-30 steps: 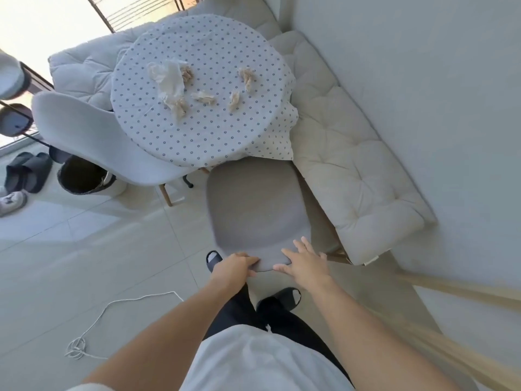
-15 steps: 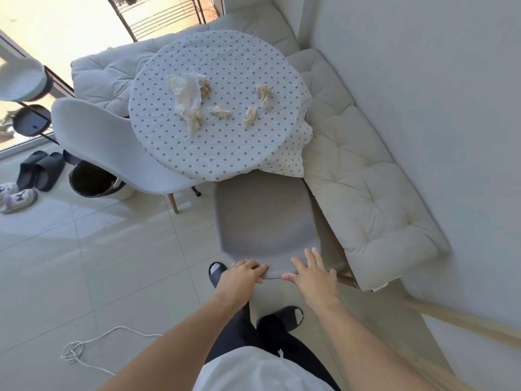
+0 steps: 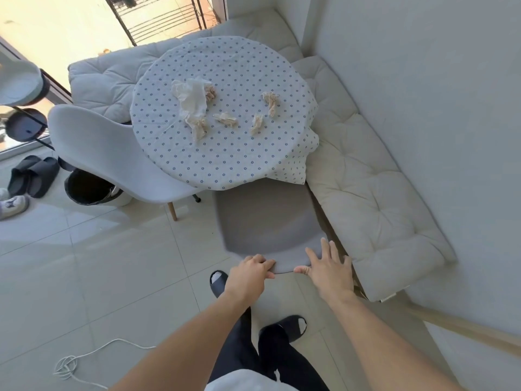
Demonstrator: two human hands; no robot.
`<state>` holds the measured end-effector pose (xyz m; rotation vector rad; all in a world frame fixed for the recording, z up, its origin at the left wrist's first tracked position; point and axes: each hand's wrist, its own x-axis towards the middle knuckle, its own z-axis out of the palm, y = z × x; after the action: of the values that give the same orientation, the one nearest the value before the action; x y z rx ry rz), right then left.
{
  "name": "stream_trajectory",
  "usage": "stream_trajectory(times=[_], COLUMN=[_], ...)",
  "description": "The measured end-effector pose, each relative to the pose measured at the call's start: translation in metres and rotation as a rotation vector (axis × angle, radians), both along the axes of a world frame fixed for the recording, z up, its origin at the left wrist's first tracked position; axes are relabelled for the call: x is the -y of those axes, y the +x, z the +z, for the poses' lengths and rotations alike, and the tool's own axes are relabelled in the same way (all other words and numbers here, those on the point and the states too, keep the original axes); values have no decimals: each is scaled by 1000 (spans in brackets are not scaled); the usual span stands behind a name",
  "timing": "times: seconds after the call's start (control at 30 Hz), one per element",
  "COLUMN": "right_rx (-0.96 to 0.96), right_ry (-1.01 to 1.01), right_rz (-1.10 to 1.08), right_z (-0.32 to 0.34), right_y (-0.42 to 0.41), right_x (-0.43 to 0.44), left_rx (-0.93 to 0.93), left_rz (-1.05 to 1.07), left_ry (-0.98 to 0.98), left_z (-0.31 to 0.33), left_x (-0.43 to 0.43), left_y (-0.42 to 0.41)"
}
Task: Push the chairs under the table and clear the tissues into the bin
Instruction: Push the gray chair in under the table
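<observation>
Grey chair (image 3: 265, 221) sits half under the table (image 3: 225, 165); left hand (image 3: 248, 273) curled on its back edge, right hand (image 3: 327, 272) flat and spread: push evenly, straight in.

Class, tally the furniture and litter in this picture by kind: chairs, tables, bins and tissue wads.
Chairs: 2
Tables: 1
Bins: 1
Tissue wads: 5
Total: 9

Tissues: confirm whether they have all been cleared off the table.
No, several crumpled tissues lie on the dotted tablecloth, and both hands, left and right, are at the grey chair.
</observation>
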<state>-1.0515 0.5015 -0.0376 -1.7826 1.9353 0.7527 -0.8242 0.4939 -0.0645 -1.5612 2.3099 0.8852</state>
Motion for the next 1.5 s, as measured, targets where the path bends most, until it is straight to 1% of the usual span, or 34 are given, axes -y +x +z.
stream_trajectory(times=[0.2,0.33,0.4,0.53,0.63,0.67,0.73,0.8,0.93,1.0,1.1,1.17,1.23,1.33,1.5], right_rx=[-36,-61,-66,-1,102,134,148,99,66,87,199,233,206,175,191], right_ry=[-81,-135,-163,-40,53,54,0,-56,-92,-99,-108,-152,-183,-145,-145], right_rz=[82,74,106,113,166,168,149,152,142,116,93,121,131,58,-55], right_z=[-5,-8,-6,3,-4,-9,-15,-16,-18,-19,-20,-20,-20,-13,-6], right_y=[-14,-23,-30,-34,-21,-15,-7,-3,1,2,-7,-14,-15,-5,10], right_x=[2,9,18,31,18,10,-3,-13,-29,-28,-20,-14,-3,21,62], left_rx=[4,-29,-26,-15,-18,-14,-15,-19,-16,-13,-13,-7,13,8,-4], left_rz=[85,67,58,17,24,17,-4,-43,-81,-86,-78,-51,-21,49,145], left_ry=[-1,-17,-11,-5,-32,-49,-87,-130,-176,-188,-185,-156,-145,-155,-141], left_z=[3,5,5,2,-1,-2,-4,-7,-12,-11,-7,-6,-8,-6,-2], left_x=[9,18,20,15,4,1,-4,-11,-21,-19,-12,-3,7,26,68], left_y=[-2,-5,-5,-3,-4,-4,-4,-2,6,9,10,13,15,10,4])
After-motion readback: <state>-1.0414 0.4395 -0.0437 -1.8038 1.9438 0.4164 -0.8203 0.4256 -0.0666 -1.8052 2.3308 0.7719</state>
